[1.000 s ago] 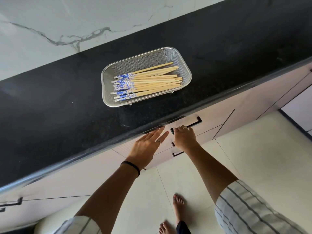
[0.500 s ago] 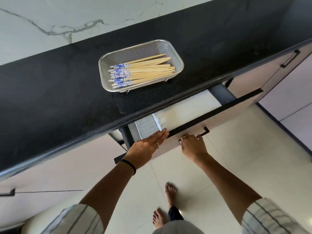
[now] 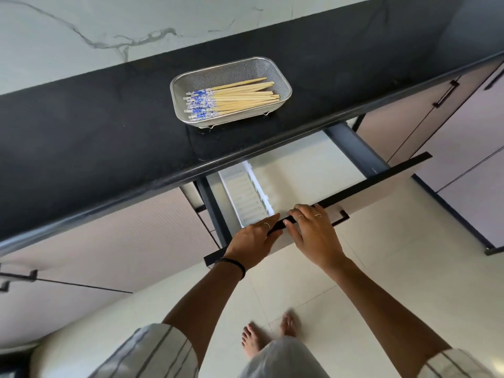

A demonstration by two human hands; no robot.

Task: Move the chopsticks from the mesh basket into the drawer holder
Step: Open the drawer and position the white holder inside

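The steel mesh basket [image 3: 285, 85] sits on the black counter, and several wooden chopsticks [image 3: 240, 98] with blue-and-white ends lie flat in it. Below the counter a drawer [image 3: 376, 177] stands pulled out. A narrow white ribbed holder [image 3: 246, 196] lies along the drawer's left side with nothing visible in it. My left hand [image 3: 252, 240] rests on the drawer front's black top edge, its fingers stretched toward the holder. My right hand [image 3: 313, 229] lies just beside it on the same edge, fingers relaxed, off the black handle [image 3: 342, 217].
The black counter [image 3: 95, 126] overhangs the back of the drawer, hiding the holder's far end. The rest of the drawer floor [image 3: 308, 173] is white and bare. Closed cabinet fronts stand left and right. My bare feet [image 3: 270, 334] are on the pale tile floor below.
The drawer went from closed to pulled far out, uncovering the white holder. My right hand left the handle and now rests on the drawer's top edge beside my left hand.
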